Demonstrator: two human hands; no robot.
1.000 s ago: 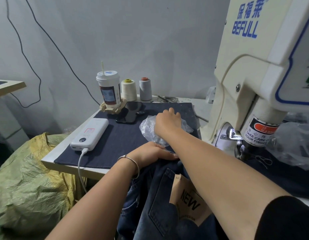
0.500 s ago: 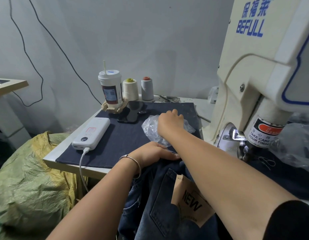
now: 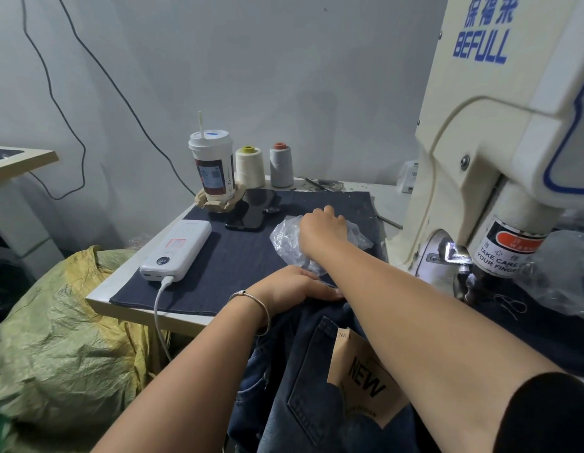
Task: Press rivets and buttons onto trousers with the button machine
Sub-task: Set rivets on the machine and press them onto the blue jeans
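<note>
A cream button machine (image 3: 473, 158) filled the right side, standing on a table (image 3: 127, 289) covered with dark cloth. Blue denim trousers (image 3: 303, 371) lay at the near edge, hanging down toward the viewer, with a brown paper tag (image 3: 362, 384) tucked in the back pocket. The left hand (image 3: 294, 286) rested flat on the waistband, fingers together. Farther off, the right hand (image 3: 323, 227) reached into a clear plastic bag (image 3: 285, 240); its fingers were hidden, so their grip could not be told.
</note>
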